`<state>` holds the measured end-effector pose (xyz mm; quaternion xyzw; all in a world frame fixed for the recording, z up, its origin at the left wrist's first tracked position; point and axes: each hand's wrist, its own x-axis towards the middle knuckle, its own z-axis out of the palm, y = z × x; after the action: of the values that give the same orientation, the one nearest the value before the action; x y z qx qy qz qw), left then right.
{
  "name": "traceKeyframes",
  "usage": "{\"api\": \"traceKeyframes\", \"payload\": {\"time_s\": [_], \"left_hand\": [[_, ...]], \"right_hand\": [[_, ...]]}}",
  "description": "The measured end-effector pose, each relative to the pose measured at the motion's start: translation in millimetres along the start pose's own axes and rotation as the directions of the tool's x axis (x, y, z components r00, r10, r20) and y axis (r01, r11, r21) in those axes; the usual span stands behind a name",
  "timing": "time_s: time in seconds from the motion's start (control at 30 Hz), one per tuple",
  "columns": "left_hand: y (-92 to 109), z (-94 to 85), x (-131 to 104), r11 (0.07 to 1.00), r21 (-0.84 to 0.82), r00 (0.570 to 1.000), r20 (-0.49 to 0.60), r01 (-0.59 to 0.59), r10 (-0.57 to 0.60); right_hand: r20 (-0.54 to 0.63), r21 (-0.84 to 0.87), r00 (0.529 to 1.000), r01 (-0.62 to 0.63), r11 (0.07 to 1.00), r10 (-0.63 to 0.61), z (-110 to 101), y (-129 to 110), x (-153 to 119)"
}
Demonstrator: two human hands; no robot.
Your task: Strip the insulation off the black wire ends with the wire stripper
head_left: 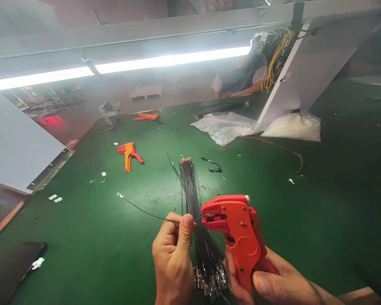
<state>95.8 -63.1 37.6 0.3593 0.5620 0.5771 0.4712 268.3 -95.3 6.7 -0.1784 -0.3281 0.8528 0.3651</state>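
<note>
On the green bench top (92,220), under a tube light (174,60) — loose wire stripper (129,154), left hand (174,258) pinching black wire (141,209), wire bundle (190,190), red-orange wire stripper (243,228) with black wire at its mouth, right hand (277,286) wrapped round it — white-filled plastic bag (294,127).

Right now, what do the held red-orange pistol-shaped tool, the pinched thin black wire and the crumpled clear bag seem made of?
The tool: probably moulded plastic, satin-finished, by its smooth colour. The wire: likely plastic-coated metal; its black covering looks smooth, but the core isn't visible. The bag: probably thin glossy plastic film, given its see-through wrinkles.
</note>
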Motion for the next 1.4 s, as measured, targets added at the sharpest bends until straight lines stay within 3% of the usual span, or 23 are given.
{"api": "traceKeyframes", "payload": {"time_s": [0.27, 0.4, 0.53, 0.87, 0.97, 1.17, 1.4], "left_hand": [[-7, -8.2, 5, 0.999, 0.044, 0.999, -0.018, -0.028, 0.029], [-8, -7.9, 6, 0.998, 0.051, 0.998, -0.049, -0.034, 0.036], [-8, -7.0, 4, 0.989, 0.102, 0.992, -0.068, -0.103, 0.110], [-7, 2.2, -5, 0.935, 0.171, 0.927, -0.159, -0.312, 0.339], [-9, 1.7, -5, 0.922, 0.190, 0.921, -0.134, -0.338, 0.366], [-18, 5.6, -9, 0.855, 0.235, 0.881, 0.016, -0.462, 0.472], [-23, 13.5, -12, 0.818, 0.249, 0.853, 0.073, -0.518, 0.517]], "right_hand": [[-0.047, -0.143, 0.997, -0.074, 0.987, 0.067, 20, -23, 3], [-0.076, -0.023, 0.995, -0.068, 0.997, 0.066, 25, -21, 0], [-0.183, 0.076, 0.983, 0.015, 0.997, -0.001, 19, -11, -3], [-0.076, 0.034, 0.997, -0.021, 0.999, 0.023, 3, -2, 1], [-0.069, -0.018, 0.998, 0.005, 1.000, -0.006, 3, 1, 3], [-0.194, -0.022, 0.952, 0.235, 0.972, -0.235, -4, -1, 4], [-0.116, 0.010, 0.978, 0.176, 0.984, -0.173, 2, -4, 6]]}}
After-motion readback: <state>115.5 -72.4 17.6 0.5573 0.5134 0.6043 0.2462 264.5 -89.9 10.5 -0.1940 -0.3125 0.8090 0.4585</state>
